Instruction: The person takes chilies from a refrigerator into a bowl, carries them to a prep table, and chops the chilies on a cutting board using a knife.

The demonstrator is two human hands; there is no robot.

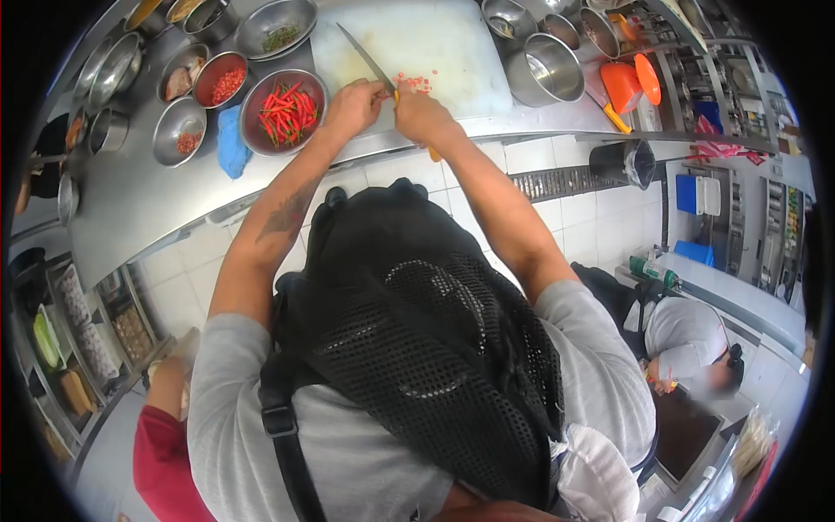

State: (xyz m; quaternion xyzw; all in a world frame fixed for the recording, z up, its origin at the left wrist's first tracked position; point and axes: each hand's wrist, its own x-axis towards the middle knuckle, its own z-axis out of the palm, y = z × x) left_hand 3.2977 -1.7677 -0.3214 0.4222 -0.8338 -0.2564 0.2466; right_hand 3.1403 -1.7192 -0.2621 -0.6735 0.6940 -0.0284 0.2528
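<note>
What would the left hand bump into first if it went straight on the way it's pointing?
Most likely the knife: its blade slants across the way just past the left hand. I can't tell how close they are. Chopped red pieces lie beyond.

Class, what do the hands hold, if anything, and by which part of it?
The right hand grips the knife by its orange handle. What the left hand pinches, if anything, cannot be told.

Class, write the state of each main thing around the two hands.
Yellow-handled steel knife: gripped in the right hand
Pale rectangular cutting board: flat, strewn with pieces
Small red chilli pieces: cut, scattered
Long red chillies: whole, heaped in a round steel bowl
Blue cloth: crumpled
</note>
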